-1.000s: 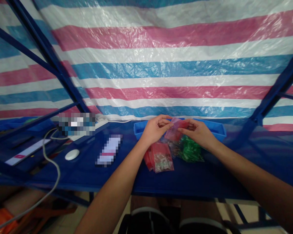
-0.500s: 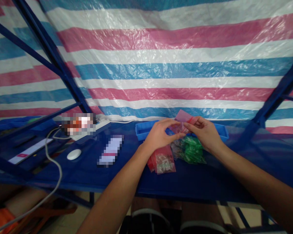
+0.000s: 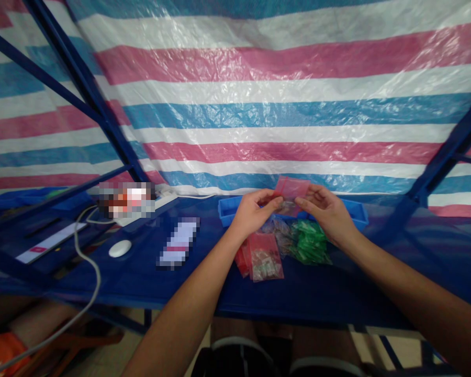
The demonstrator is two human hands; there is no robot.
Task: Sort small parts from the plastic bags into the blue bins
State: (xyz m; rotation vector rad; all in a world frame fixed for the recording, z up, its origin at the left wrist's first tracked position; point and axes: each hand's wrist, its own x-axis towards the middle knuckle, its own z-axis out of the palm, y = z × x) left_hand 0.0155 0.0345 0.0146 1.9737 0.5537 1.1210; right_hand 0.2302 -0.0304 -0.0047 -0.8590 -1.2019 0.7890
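Note:
Between my hands is a small pink see-through plastic bag (image 3: 293, 187), raised over the table with something small and greyish in its lower part. My left hand (image 3: 257, 210) pinches its left edge between thumb and fingers. My right hand (image 3: 326, 212) grips its right edge the same way. Below them on the table lie filled pink bags (image 3: 265, 257), partly overlapping. Beside these sit a heap of clear small packets (image 3: 279, 234) and a pile of green packets (image 3: 311, 242). Behind my hands stands a blue plastic tray (image 3: 355, 212), partly hidden by them.
A white oval object (image 3: 120, 248) and a phone-like blurred item (image 3: 179, 242) lie on the blue table (image 3: 208, 280) to the left. A white cable (image 3: 96, 283) runs over the front edge. Blue metal posts (image 3: 113, 131) flank a striped plastic sheet (image 3: 267, 115).
My left hand has closed from a loose, open pose onto the bag's left edge. The pink bag now hangs flatter and more upright between both hands.

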